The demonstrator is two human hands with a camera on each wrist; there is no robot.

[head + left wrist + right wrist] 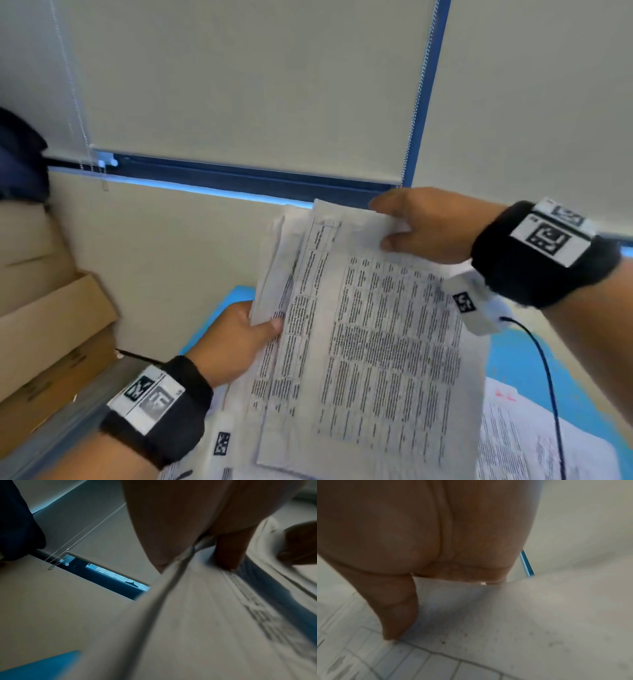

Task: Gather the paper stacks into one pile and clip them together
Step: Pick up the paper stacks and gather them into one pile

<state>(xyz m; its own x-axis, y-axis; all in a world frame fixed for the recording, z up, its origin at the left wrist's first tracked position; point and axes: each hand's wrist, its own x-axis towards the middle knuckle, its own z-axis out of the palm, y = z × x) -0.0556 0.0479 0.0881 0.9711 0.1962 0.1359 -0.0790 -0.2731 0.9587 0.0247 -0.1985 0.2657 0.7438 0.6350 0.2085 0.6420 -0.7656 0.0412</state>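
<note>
Window blinds [257,85] behind, blue table [524,359] below. Head view: left hand [236,339] pinches paper stack [370,342] at left edge, right hand [424,226] grips far corner; stack lifted, fanned. More sheets [534,445] lie near right. Left wrist: thumb [229,550] on page edge. Right wrist: thumb [397,608] presses the top page. Risk: uneven layers slip apart.

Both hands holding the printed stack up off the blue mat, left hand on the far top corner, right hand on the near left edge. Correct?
Sides are swapped. The head view shows the right hand gripping the far top corner of the printed stack, and the left hand gripping its near left edge. The rest holds: both hands keep it raised over the blue mat.
</note>
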